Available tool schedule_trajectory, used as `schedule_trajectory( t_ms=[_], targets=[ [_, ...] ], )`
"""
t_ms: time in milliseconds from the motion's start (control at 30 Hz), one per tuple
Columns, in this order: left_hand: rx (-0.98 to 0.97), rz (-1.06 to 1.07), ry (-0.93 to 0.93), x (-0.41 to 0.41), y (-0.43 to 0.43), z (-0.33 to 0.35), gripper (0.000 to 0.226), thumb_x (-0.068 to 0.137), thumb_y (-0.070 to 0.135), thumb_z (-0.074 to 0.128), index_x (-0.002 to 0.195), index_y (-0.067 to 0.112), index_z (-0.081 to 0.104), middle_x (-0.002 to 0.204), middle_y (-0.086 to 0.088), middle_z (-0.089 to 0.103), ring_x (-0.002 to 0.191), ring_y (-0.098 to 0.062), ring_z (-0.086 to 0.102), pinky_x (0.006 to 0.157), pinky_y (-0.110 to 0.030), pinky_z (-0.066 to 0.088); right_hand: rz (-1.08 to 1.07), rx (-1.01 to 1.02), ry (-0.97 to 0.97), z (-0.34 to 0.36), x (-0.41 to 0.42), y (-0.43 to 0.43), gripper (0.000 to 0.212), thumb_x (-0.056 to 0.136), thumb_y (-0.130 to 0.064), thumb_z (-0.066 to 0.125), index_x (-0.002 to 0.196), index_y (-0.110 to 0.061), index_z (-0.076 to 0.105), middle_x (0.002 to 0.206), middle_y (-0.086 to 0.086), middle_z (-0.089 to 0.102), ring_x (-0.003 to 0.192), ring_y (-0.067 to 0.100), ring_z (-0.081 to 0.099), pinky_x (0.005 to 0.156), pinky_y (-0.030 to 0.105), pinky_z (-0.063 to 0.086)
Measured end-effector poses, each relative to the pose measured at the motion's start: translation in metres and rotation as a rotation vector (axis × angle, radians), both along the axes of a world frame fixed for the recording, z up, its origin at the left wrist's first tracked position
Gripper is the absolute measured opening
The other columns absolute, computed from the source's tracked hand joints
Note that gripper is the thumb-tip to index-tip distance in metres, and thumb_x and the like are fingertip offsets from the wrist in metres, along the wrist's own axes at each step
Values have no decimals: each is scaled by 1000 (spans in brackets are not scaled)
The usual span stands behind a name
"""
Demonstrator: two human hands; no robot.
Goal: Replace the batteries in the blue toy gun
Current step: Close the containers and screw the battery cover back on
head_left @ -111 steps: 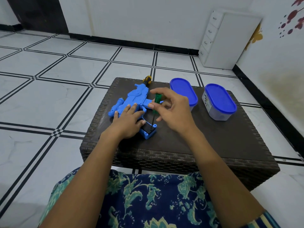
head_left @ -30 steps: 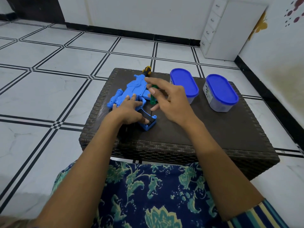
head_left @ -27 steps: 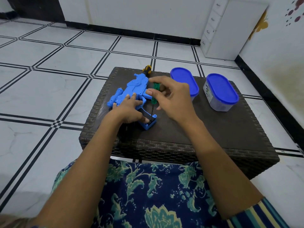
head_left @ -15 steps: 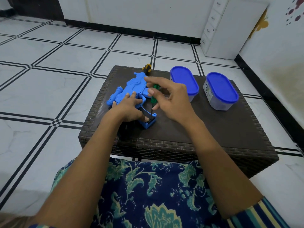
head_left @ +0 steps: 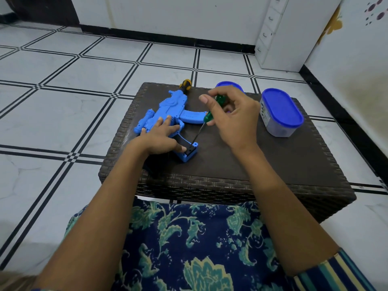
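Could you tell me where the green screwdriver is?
Centre of the head view: the right hand grips the green screwdriver, tip at the blue toy gun's handle end.

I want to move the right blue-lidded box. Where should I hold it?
Grip the box by its two long walls below the lid. Come from above: it stands upright, its oval is narrow that way, and the right hand with the screwdriver is close on its left.

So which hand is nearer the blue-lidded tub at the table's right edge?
Right. The right hand, holding the screwdriver, is beside the tub; the left hand rests on the toy gun, farther away.
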State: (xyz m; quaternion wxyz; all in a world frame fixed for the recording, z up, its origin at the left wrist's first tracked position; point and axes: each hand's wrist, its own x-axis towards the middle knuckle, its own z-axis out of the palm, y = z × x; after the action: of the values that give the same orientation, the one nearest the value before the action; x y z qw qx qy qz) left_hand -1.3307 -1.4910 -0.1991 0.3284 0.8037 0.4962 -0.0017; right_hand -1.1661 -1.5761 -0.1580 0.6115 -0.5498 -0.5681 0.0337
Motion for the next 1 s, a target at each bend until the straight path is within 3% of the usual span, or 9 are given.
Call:
schedule_trajectory(
  t_ms=[133,367,633,767,867,1000],
  targets=[
    [-18,28,-40,0,4,-3,73,86,32,66,149,35,28,162,12,-7,148,-11,-11,117,-55,-8,-27,-1,49,-4,5,2,18,88,-22,74,93,-5,71,72,11,65,50,16,63,43,33,56],
    [-18,23,-59,-2,6,-6,75,85,33,67,149,34,29,162,11,-6,148,-11,-10,118,-54,-1,-33,-6,114,-5,8,2,17,89,-19,72,94,-4,70,77,11,68,55,13,66,46,28,56],
    [-13,10,-49,-2,6,-5,76,85,37,67,150,33,28,162,11,-6,148,-11,-11,118,-55,-1,-90,7,83,-15,14,11,16,87,-28,73,86,-13,67,71,3,65,59,28,64,51,48,55],
    [-12,11,-51,-2,8,-6,75,85,36,67,150,33,28,162,11,-7,148,-12,-11,118,-55,-2,-95,-85,94,-23,18,15,14,82,-16,76,80,-10,63,72,-2,62,67,29,65,57,49,57],
    [-26,31,-82,-2,8,-7,72,86,34,66,149,33,31,162,11,-4,148,-11,-10,118,-55,-1,-128,-194,27,-26,21,15,15,79,-7,76,77,-9,62,75,1,65,71,25,67,65,42,58],
    [40,109,-170,1,8,-8,54,90,27,61,142,28,46,162,7,12,149,-16,5,119,-54,7,-122,-351,-180,-30,23,13,20,72,-1,77,72,-14,61,83,2,62,70,6,53,66,9,44]
  ],
)
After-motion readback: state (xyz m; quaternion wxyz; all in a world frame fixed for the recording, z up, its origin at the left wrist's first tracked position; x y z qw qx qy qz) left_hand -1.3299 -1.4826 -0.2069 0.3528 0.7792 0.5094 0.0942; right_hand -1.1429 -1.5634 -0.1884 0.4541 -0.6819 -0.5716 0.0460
